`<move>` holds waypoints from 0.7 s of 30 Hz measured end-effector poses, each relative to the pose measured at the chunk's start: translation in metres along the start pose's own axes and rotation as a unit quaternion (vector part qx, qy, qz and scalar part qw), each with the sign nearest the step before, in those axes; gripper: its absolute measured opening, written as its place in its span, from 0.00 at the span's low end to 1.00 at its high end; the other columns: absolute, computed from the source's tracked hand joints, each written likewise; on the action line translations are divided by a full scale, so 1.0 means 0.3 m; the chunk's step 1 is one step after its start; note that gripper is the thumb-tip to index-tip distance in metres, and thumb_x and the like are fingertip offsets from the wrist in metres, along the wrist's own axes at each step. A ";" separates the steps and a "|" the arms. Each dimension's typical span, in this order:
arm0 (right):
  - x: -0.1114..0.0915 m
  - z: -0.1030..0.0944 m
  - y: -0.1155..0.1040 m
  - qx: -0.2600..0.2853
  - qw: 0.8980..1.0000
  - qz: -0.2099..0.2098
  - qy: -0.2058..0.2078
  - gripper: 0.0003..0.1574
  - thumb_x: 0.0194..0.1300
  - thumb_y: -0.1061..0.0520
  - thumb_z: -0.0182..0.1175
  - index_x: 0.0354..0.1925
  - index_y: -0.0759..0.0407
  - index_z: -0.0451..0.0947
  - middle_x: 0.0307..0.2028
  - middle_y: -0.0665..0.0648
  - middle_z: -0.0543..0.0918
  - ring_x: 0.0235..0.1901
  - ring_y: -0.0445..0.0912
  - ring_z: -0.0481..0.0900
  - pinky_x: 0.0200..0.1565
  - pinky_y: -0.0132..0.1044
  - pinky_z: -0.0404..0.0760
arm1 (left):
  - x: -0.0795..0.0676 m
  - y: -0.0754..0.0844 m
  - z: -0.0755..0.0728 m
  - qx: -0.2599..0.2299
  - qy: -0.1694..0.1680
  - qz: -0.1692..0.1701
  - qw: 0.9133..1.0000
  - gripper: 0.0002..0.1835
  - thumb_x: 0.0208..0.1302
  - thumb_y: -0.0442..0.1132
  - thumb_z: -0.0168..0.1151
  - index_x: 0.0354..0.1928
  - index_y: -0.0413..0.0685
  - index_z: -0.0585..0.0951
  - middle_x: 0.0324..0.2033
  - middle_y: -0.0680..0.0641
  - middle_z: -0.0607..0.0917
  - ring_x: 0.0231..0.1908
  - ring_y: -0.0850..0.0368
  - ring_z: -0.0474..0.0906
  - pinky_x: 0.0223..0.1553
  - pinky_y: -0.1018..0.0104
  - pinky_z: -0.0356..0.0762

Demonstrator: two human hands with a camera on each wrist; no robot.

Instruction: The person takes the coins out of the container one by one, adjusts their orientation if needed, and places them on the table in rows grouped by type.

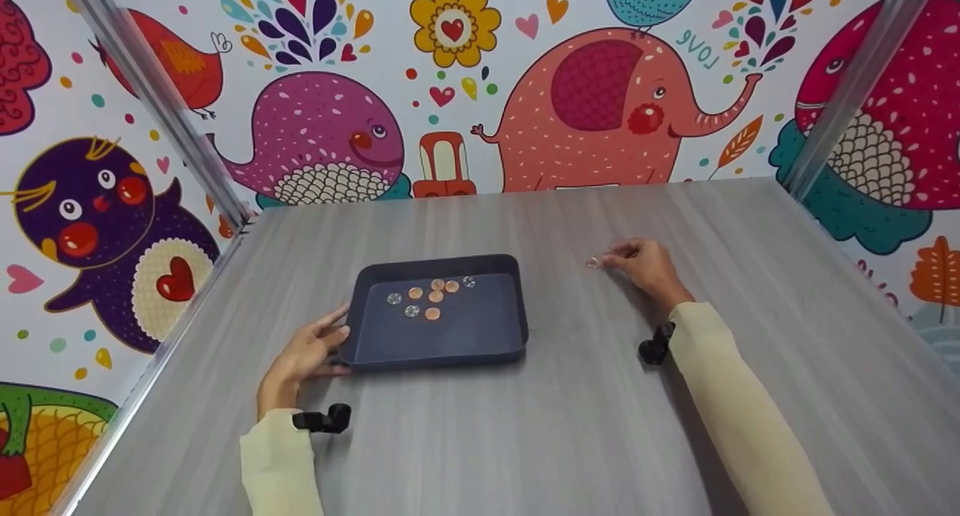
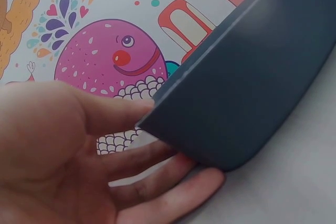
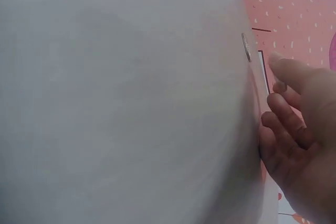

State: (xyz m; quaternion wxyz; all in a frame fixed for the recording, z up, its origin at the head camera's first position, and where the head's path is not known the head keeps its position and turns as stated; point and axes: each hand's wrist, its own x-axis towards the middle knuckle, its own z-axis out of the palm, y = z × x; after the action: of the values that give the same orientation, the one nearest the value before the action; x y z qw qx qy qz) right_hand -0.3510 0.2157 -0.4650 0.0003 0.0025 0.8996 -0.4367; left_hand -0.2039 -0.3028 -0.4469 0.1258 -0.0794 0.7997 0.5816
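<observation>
A dark blue-grey baking tray [image 1: 442, 343] sits on the table with several coins inside, copper ones [image 1: 433, 314] and silver ones [image 1: 412, 311]. My left hand [image 1: 304, 355] holds the tray's left end. In the left wrist view, the thumb is at the rim and the fingers of that hand [image 2: 79, 150] reach under the lower edge. To the right of the tray, a single coin [image 1: 593, 262] lies at the fingertips of my right hand [image 1: 649, 268]. The right wrist view shows that coin [image 3: 247, 47] on the table, slightly apart from the loosely bent right hand [image 3: 299, 119].
The grey wood-grain table [image 1: 577, 426] reaches back to a wall with cartoon animals [image 1: 600, 111]. Metal posts [image 1: 161, 100] stand at the back corners. Black wrist cameras [image 1: 322, 419] are strapped over both pale sleeves [image 1: 739, 396].
</observation>
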 end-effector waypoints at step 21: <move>0.007 -0.011 -0.001 -0.017 0.999 0.039 -0.018 0.23 0.69 0.53 0.65 0.57 0.66 0.81 0.55 0.67 0.83 0.52 0.56 0.76 0.61 0.52 0.79 | 0.000 0.004 0.003 -0.014 0.007 -0.005 1.000 0.31 0.79 0.37 0.47 0.79 0.51 0.53 0.72 0.29 0.64 0.57 0.48 0.80 0.46 0.56 0.87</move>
State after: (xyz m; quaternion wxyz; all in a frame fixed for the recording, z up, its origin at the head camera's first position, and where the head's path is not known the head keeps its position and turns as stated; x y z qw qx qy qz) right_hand -0.3530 0.2181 -0.4629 0.0337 0.0294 0.9058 -0.4214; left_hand -0.2041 -0.3015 -0.4460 0.1226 -0.0894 0.7921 0.5913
